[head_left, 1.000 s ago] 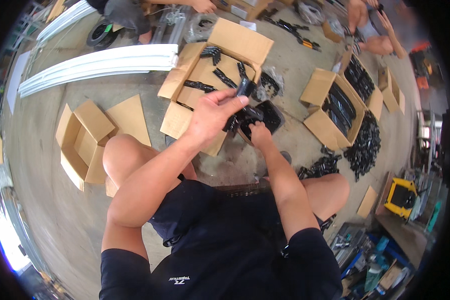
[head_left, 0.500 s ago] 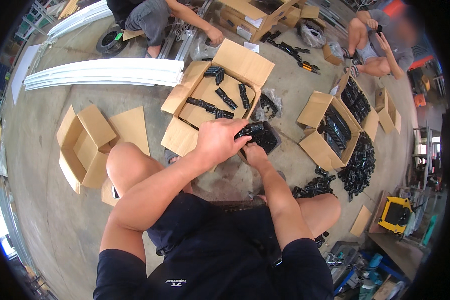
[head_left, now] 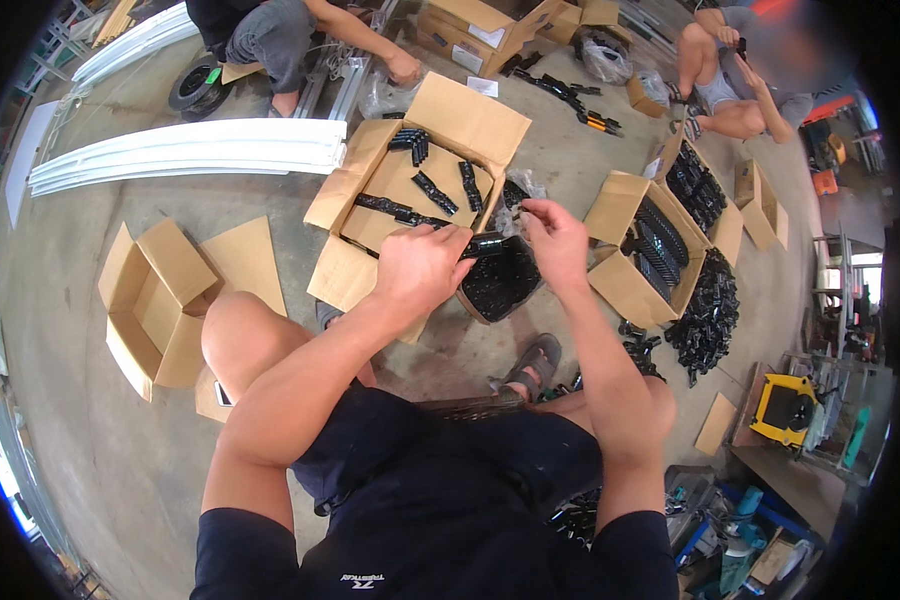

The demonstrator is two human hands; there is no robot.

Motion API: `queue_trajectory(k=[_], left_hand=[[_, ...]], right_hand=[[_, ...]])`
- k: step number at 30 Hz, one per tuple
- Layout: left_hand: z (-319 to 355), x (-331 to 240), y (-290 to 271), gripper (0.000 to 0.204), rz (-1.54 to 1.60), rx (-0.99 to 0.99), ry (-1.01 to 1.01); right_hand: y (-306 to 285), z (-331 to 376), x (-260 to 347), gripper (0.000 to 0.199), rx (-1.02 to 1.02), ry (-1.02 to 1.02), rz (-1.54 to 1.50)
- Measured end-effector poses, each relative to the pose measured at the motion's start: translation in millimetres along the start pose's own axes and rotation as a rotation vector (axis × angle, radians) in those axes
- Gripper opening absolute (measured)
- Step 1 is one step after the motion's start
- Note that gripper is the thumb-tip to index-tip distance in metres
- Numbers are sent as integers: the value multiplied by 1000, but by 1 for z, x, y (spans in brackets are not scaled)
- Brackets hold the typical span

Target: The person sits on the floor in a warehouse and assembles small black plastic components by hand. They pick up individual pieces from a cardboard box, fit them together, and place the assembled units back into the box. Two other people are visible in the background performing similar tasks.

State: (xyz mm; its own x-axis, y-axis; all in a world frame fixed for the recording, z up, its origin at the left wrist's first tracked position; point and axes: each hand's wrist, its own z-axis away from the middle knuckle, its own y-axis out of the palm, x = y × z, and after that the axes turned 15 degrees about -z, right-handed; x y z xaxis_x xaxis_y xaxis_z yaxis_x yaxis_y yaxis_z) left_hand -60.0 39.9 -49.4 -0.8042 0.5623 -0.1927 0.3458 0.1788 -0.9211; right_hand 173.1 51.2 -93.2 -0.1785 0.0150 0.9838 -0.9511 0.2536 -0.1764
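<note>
My left hand (head_left: 425, 265) is closed around a black, glossy, tube-like plastic part (head_left: 486, 245), which sticks out to the right of the fingers. Just to its right, my right hand (head_left: 560, 245) is raised with thumb and fingers pinched together; whatever sits between the fingertips is too small to make out. Below both hands stands an open container of small black pieces (head_left: 500, 285). Beyond my left hand is an open cardboard box (head_left: 332, 262) with several similar black parts (head_left: 435, 193) lying inside.
On the right, a cardboard box (head_left: 610, 200) holds rows of black parts beside a loose black heap (head_left: 705, 315). An open carton (head_left: 160, 340) stands at left. White strips (head_left: 190, 155) lie farther off. One person's hand (head_left: 404, 68) reaches down; another person (head_left: 740, 95) sits far right.
My right hand has lifted from the container of small black pieces and moved right and away from the part. My left hand keeps its hold. The whole view has shifted slightly.
</note>
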Motion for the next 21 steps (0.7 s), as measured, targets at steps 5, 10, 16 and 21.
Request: queue_trajectory(k=[5,10,16,21], left_hand=[[-3,-2,-1,28,1,7,27],[-6,-8,6,26,25,-59,42],[-7,-10,11,31,-28,-40,64],[-7,-11,12,30,-48,-14,76]], right_hand=[[-2,42,72,15,161,-454,60],[14,50,64,20,190,-652,249],[14,52,58,25,214,-773,388],[13,55,54,25,241,-779,419]])
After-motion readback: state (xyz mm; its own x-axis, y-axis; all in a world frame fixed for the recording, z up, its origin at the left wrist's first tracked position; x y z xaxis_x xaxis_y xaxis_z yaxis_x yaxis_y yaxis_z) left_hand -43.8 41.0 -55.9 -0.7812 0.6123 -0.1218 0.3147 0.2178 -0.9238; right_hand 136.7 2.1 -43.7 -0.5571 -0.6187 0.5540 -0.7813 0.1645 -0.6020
